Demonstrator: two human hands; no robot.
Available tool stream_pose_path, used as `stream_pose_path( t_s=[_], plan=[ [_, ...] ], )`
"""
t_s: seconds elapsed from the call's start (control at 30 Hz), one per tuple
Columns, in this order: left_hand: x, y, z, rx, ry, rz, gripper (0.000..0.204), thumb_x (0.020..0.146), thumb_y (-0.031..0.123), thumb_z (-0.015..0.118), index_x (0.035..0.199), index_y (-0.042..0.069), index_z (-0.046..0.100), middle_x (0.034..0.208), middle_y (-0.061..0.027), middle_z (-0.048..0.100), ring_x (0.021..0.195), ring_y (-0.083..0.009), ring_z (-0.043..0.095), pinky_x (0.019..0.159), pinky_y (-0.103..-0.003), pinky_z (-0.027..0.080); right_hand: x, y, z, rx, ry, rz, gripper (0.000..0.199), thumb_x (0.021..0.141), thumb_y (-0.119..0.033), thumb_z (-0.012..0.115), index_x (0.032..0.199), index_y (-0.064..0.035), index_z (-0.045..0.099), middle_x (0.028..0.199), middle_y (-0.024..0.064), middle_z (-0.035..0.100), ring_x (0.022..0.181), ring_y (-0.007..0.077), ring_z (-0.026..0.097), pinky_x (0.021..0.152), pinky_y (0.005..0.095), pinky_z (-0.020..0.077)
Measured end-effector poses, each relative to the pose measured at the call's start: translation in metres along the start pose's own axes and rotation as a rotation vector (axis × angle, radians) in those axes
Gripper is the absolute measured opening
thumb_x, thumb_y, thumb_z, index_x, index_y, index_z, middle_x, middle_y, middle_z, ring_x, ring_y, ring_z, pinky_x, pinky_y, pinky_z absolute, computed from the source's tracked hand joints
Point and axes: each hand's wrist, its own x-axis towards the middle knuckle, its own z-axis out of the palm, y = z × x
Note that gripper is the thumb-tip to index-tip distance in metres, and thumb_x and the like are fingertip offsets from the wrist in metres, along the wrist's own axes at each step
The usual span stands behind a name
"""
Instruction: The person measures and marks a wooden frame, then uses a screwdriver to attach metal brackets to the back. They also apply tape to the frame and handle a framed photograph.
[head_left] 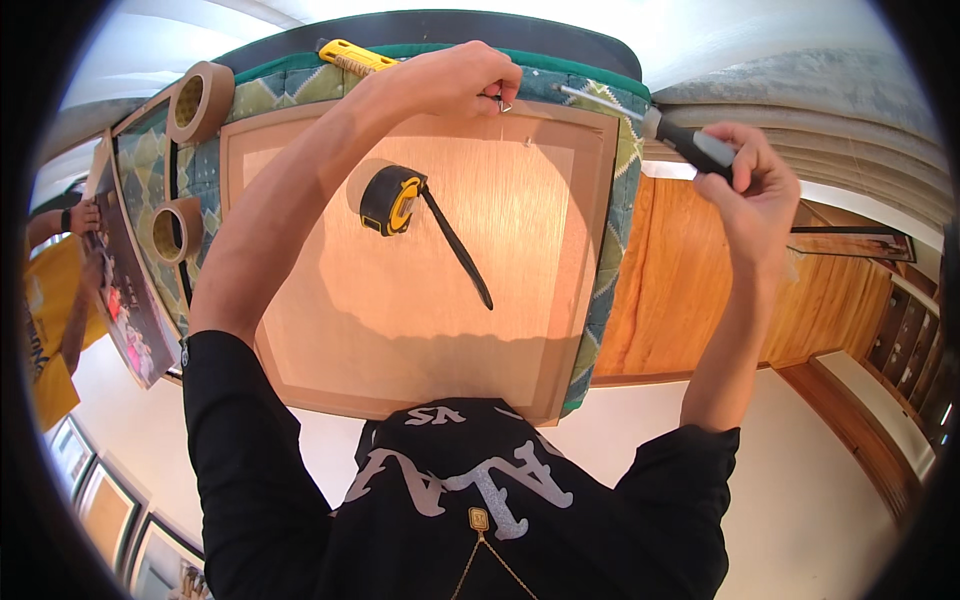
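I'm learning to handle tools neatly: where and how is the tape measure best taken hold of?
Likely take the tape measure by its chunky case, from the near side: its black strap trails toward the near right, and the left forearm passes on the left.

A small metal piece [505,105] in the left hand [462,80] is partly covered by the fingers and too small to identify. The right hand [750,190] conceals the butt of the screwdriver [695,145]. The black shirt [460,560] obscures part of the framed panel's [480,300] near edge. The co-worker [62,290] and lower-left framed pictures [108,508] are cut off by the rim.
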Motion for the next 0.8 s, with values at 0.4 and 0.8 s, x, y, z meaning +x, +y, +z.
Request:
stream_pose_path(
  t_s=[0.4, 0.8],
  plan=[
    [-0.019, 0.007, -0.025, -0.228, 0.087, -0.033, 0.011, 0.084, 0.01, 0.069, 0.092, 0.003, 0.066, 0.079, -0.0054, 0.067, 0.08, -0.0135, 0.065, 0.069, -0.03, 0.05, -0.071, 0.062, 0.098, 1.091, -0.002, 0.686, 0.048, 0.078, 0.002, 0.072, 0.123, -0.0018, 0.055, 0.087, 0.0065, 0.059, 0.08, 0.0221, 0.064, 0.076, 0.031, 0.0559],
    [-0.211, -0.087, -0.032, -0.655, 0.857, -0.666, 0.013, 0.085, 0.011, 0.075, 0.095, 0.004, 0.075, 0.081, 0.0013, 0.069, 0.072, -0.0053, 0.06, 0.063, -0.02, 0.048, -0.023, 0.073, 0.134, -0.571, 0.087, -0.102, 0.023, 0.077, -0.009, 0.078, 0.094, -0.0052, 0.064, 0.081, 0.0162, 0.069, 0.073, 0.0398, 0.066, 0.065, 0.0381, 0.0511]
  ],
)
